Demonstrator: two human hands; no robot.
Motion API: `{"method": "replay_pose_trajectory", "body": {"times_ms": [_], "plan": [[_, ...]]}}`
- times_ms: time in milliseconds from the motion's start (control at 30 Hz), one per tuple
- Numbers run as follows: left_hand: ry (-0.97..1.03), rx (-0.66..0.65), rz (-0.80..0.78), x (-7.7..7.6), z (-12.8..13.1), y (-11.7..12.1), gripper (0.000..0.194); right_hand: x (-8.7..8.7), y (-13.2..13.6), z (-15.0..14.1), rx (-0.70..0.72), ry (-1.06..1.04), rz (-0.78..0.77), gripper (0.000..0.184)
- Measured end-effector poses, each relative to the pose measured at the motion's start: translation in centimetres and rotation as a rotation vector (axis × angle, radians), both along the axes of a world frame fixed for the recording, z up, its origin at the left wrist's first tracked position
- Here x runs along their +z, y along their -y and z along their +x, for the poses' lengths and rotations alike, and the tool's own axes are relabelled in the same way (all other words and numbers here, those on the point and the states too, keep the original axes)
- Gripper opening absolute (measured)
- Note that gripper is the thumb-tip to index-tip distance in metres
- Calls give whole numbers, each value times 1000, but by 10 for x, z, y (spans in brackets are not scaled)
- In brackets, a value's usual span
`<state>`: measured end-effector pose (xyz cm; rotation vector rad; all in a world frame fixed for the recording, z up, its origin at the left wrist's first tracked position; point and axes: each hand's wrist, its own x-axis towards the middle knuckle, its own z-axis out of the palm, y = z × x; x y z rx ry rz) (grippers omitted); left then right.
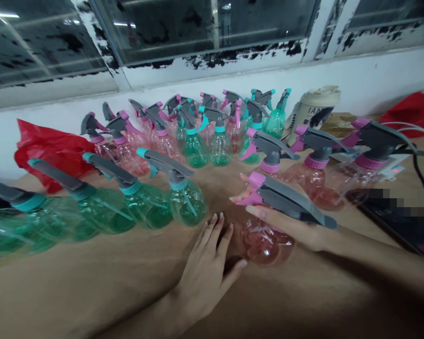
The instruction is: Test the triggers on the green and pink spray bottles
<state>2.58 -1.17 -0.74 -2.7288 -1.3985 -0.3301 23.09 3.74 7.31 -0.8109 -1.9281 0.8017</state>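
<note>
My left hand lies on the table with its fingers stretched out and holds nothing. To its right, my right hand is closed around the neck of a clear pink spray bottle with a grey and pink trigger head. That bottle stands on the table, its neck partly hidden by my fingers. Just beyond my left fingertips is a green spray bottle with a grey and teal head, the end of a row of green ones. Behind my right hand stand more pink spray bottles.
Several pink and green spray bottles crowd along the wall. Red plastic bags lie at the left and far right. A paper cup stands at the back. On the right are a dark phone-like device and cables.
</note>
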Motion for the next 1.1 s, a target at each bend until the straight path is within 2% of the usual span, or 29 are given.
{"method": "replay_pose_trajectory", "body": {"times_ms": [333, 467, 600, 733, 867, 1100], "plan": [[22, -11, -6, 2, 1, 0, 59, -5, 0, 1, -35, 50, -76, 18], [11, -12, -16, 1, 2, 0, 60, -2, 1, 1, -74, 71, -53, 23], [3, -4, -22, 3, 2, 0, 60, 1, 0, 1, -28, 47, -56, 19], [-6, -7, -13, 2, 2, 0, 61, 0, -2, 1, 24, -18, 4, 13], [-8, -4, -22, 1, 2, 0, 61, -3, -1, 1, 22, -76, 8, 23], [11, -5, -4, 1, 1, 0, 61, -3, 2, 1, -29, -76, 24, 30]]}}
